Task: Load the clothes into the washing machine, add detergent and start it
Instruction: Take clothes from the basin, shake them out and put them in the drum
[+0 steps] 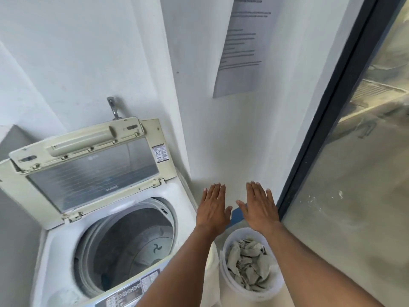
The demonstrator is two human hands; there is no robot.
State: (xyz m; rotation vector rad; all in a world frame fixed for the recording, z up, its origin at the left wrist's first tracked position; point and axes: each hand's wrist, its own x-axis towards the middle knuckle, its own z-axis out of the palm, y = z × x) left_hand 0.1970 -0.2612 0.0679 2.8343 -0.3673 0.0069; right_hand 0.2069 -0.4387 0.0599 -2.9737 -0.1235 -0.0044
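No legible text on notice (243, 47) or sticker (161, 152)

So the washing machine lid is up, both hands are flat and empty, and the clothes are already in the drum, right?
Not quite. The head view shows the clothes in the white bucket on the floor beside the washing machine; no clothes show in the drum. The rest holds: the lid is up, and the left hand and right hand are flat and empty.

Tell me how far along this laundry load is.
Done: the washing machine lid is up, exposing the drum, which looks nearly empty. In hand: nothing; the left hand and right hand are held out flat, with the right forearm over the white bucket. Left: moving the grey clothes from the bucket into the drum, adding detergent, none visible, and starting from the control panel.
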